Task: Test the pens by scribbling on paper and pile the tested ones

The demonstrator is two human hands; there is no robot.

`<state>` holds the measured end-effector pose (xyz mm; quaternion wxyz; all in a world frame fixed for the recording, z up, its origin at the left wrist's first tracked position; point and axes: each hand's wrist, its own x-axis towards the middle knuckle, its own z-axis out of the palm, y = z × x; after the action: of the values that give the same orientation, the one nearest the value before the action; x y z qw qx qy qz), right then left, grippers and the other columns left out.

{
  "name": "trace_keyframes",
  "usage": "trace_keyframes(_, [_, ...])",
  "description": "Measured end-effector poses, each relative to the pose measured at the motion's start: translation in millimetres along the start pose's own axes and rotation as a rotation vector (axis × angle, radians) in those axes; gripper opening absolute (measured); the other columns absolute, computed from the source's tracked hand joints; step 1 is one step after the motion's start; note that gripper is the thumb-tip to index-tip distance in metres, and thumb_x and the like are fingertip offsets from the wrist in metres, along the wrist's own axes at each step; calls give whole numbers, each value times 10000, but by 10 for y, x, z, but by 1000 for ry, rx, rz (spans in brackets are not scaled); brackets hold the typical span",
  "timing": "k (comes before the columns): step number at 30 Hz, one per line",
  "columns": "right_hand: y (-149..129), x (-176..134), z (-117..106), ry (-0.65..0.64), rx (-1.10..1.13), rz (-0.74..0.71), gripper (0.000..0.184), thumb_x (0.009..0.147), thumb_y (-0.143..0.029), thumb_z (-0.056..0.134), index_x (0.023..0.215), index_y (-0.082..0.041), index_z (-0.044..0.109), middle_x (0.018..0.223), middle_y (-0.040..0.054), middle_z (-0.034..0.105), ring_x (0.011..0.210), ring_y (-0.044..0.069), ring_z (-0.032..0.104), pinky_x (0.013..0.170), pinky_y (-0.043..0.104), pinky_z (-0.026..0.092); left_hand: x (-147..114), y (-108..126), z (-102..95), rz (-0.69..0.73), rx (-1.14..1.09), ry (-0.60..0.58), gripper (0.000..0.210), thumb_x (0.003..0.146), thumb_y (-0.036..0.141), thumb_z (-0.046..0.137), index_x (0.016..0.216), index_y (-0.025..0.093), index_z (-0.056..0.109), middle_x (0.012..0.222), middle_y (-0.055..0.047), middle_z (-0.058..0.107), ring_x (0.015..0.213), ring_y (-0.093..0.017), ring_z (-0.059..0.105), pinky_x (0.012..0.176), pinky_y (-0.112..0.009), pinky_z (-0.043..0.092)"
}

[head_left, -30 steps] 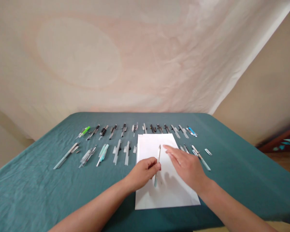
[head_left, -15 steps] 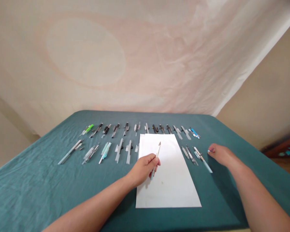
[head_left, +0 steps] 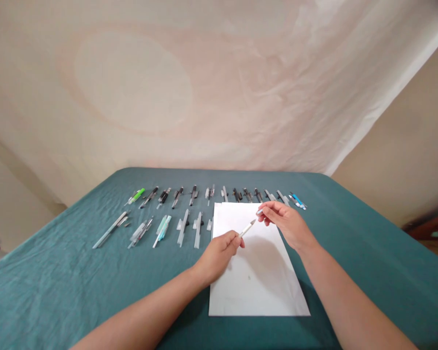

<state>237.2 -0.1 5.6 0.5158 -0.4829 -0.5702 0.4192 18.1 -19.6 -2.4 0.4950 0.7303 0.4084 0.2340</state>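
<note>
My left hand is closed around a slim pen with a white barrel, held above the sheet of paper. Its dark pointed end tilts up and to the right, towards my other hand. My right hand pinches a small pale pen piece just beyond that point, with a narrow gap between the two. Whether this piece is a cap or a tip cone is too small to tell. The paper lies flat under both hands, and my right hand casts a shadow on it.
Dismantled pens lie in two rows on the green tablecloth. The far row runs from a bright green pen part to a blue one. Nearer left are turquoise parts and grey barrels. My right arm hides parts on the right.
My right hand has come from the right side of the table to the pen's point, carrying the small piece. My left hand still holds the pen, which now leans further right.
</note>
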Motion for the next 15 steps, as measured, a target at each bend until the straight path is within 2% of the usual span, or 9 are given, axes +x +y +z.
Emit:
trace_keyframes(8, [106,-59,-6,-21,-6,16,330,797,-440,600,936,-144,639,760,52,650,670,140,571,613,275,444,16,-21,11,-24,-22,0,370,883,445,338,874,182,598,597,44,371,538,-94,350,521,-202,288])
trace_keyframes(15, [88,-74,-17,24,-38,-33,325,803,-442,589,925,-145,640,768,51,640,673,138,565,624,277,448,22,-47,8,-40,-75,-18,380,881,463,349,883,176,598,583,49,338,504,-87,313,480,-191,256])
